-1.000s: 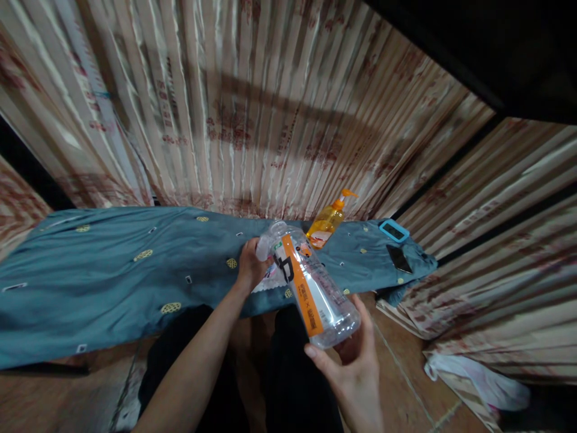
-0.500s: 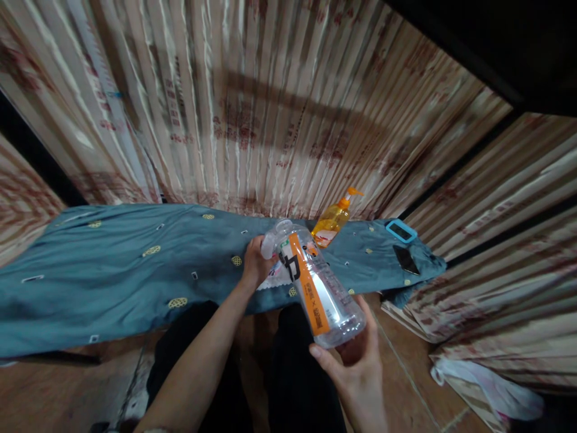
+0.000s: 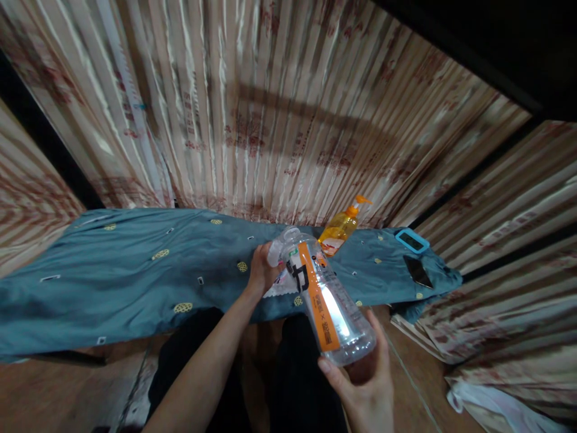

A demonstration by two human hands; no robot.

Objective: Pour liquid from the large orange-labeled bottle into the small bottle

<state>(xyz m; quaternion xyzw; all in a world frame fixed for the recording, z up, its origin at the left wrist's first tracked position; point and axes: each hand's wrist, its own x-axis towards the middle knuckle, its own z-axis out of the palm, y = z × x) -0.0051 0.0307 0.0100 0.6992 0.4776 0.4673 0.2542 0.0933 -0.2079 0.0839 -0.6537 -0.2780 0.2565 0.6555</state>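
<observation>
A large clear plastic bottle [image 3: 345, 322] with an orange label strip is held tilted, its neck toward the far side and its base toward me. My left hand [image 3: 264, 273] is closed at the neck end, round what looks like its clear handle. Beneath the base my right hand [image 3: 365, 379] cups the bottle, thumb on one side and fingers on the other. A white packet [image 3: 283, 287] with a zigzag edge lies on the cloth, partly hidden behind the bottle. Just beyond stands an orange pump bottle [image 3: 338, 233] of yellow liquid.
Blue-green patterned cloth [image 3: 135, 270] covers the narrow bench or table. At its right end lie a blue-framed device [image 3: 412, 240] and a dark phone [image 3: 418, 272]. A pleated curtain [image 3: 270, 120] hangs right behind, with dark frame bars at both sides.
The view has shifted slightly, so the scene sits a little further right and lower. Both hands keep their hold on the clear bottle, with its tilt nearly the same.
</observation>
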